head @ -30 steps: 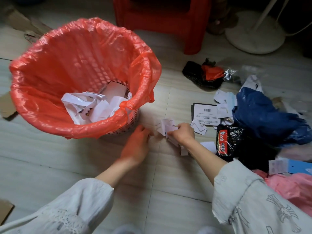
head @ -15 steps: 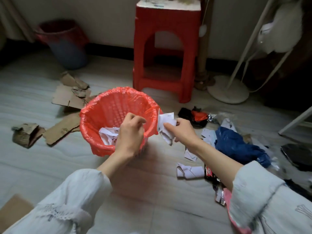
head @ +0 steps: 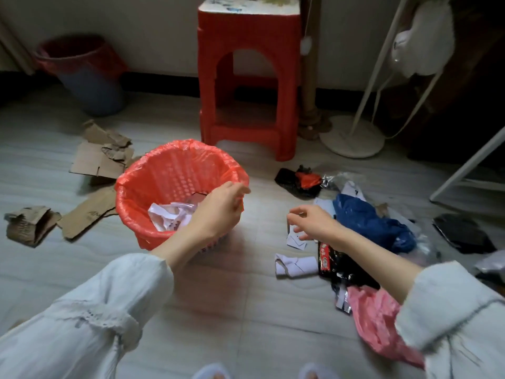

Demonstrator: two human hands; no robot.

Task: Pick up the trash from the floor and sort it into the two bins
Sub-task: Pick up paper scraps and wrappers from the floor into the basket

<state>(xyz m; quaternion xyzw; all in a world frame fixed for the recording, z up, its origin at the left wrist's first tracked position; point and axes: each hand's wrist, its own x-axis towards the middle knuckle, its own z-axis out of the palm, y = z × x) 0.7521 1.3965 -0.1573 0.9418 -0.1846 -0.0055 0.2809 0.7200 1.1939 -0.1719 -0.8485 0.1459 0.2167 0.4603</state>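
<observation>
head view: worn high, looking forward and down at the grey tiled floor [head: 240,310]
nearness: close, forearms' reach
12 o'clock: red plastic stool [head: 247,75]

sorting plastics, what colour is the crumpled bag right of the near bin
Dark blue bag, head view.

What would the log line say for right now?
left hand: empty, over red bin | right hand: empty, above paper scraps

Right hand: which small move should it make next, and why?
Probably lower the right hand onto the white paper scraps just below it and pinch them. It hovers there with loosely curled fingers, holding nothing, and the red-lined basket beside it already holds white paper, so these scraps likely belong there.
</observation>
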